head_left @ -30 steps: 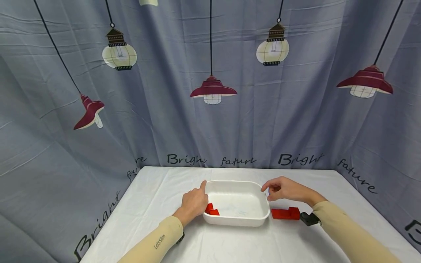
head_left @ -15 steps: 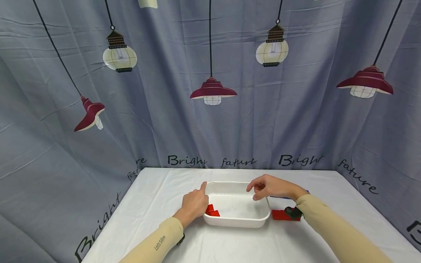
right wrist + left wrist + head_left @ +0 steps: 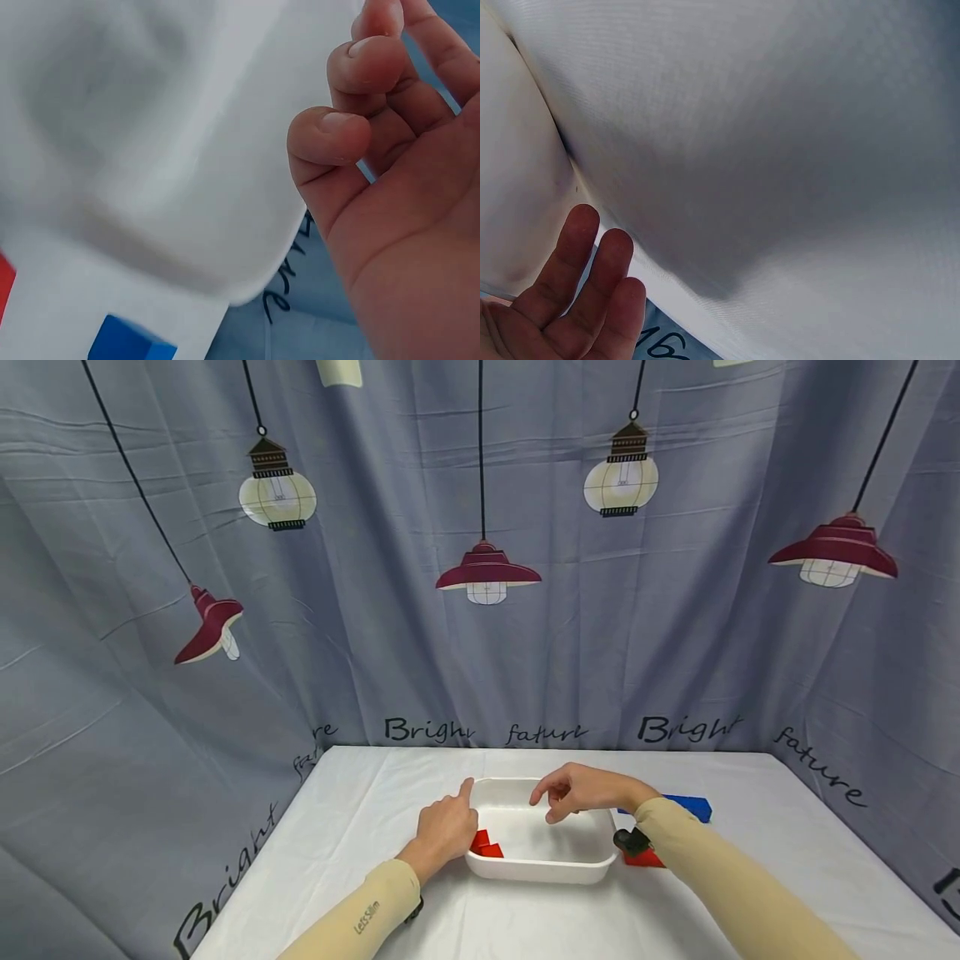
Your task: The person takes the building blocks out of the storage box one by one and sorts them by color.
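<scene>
A white rectangular tub (image 3: 536, 870) stands on the table, with small red blocks (image 3: 489, 850) in its near left corner. My left hand (image 3: 444, 828) lies at the tub's left side, its index finger stretched along the rim. In the left wrist view, three outer fingers (image 3: 607, 262) stand nearly straight beside the tub's outer wall. Over the tub hovers my right hand (image 3: 588, 790), its thumb and index finger apart. The right wrist view shows its other fingers (image 3: 330, 139) loosely curled, with nothing seen in them.
Right of the tub lie a blue block (image 3: 688, 807) and a red block (image 3: 645, 859), both partly hidden by my right forearm and its wrist camera. White cloth (image 3: 375, 777) covers the table, and a grey-blue curtain (image 3: 405, 643) with printed lamps hangs behind it.
My right hand has moved left from the tub's right rim to over its middle, uncovering more of the blue block and covering more of the red one. The left hand stays put.
</scene>
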Demonstrator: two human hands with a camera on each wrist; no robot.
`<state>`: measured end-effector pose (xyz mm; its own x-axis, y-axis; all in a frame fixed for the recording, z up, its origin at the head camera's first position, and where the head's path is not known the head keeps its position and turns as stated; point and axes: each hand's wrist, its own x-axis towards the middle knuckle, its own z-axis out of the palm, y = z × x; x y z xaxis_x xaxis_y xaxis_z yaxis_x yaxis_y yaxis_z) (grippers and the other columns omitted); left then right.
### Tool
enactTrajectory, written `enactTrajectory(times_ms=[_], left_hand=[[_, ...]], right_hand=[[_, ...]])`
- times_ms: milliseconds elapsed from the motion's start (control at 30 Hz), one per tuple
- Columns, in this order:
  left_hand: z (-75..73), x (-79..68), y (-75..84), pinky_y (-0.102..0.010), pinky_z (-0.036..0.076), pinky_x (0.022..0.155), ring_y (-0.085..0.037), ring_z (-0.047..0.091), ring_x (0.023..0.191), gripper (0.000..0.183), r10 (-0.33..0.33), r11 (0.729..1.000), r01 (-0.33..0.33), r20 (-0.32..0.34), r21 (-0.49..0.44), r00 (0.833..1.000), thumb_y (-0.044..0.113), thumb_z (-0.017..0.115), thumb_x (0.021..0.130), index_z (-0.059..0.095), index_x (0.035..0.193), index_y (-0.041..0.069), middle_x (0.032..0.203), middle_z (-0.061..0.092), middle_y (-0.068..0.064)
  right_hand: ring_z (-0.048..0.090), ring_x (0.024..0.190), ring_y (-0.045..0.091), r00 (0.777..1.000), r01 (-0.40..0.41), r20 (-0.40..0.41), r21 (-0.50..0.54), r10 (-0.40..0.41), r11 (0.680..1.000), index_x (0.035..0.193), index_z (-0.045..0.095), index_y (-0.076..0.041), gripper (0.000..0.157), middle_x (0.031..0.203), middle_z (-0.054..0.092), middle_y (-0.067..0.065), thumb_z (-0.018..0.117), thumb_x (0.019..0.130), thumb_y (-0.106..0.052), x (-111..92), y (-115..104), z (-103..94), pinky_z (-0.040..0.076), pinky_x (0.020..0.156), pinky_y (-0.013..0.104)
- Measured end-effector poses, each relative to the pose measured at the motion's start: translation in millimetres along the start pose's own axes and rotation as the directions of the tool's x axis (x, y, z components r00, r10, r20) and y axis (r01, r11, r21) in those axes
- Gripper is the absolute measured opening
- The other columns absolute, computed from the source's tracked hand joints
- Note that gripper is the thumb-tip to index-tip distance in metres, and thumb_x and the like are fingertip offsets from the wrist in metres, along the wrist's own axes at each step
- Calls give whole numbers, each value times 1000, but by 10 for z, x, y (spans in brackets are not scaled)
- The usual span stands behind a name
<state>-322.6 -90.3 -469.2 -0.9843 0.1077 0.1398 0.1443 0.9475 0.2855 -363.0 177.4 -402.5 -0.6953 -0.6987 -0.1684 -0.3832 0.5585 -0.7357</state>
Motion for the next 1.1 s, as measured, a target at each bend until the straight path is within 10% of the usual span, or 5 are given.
enactTrajectory(times_ms=[467, 1100], left_hand=[[-3, 18, 18, -44, 53, 65, -24, 64, 67, 55, -7, 1000, 7, 5, 14, 1000, 25, 51, 98, 42, 151, 11, 86, 72, -11], [20, 10, -6, -45, 54, 64, -25, 66, 68, 56, 18, 1000, -18, -12, 26, 1000, 26, 53, 97, 43, 150, 10, 87, 72, -11]], right_hand=[[48, 65, 12, 998, 50, 42, 30, -51, 998, 116, 72, -6, 36, 72, 57, -2, 78, 83, -17, 396, -106, 207, 39, 58, 26], [43, 57, 12, 998, 23, 61, 92, -29, 996, 107, 75, -17, 27, 70, 58, -4, 79, 81, -17, 675, -23, 485, 34, 53, 24]])
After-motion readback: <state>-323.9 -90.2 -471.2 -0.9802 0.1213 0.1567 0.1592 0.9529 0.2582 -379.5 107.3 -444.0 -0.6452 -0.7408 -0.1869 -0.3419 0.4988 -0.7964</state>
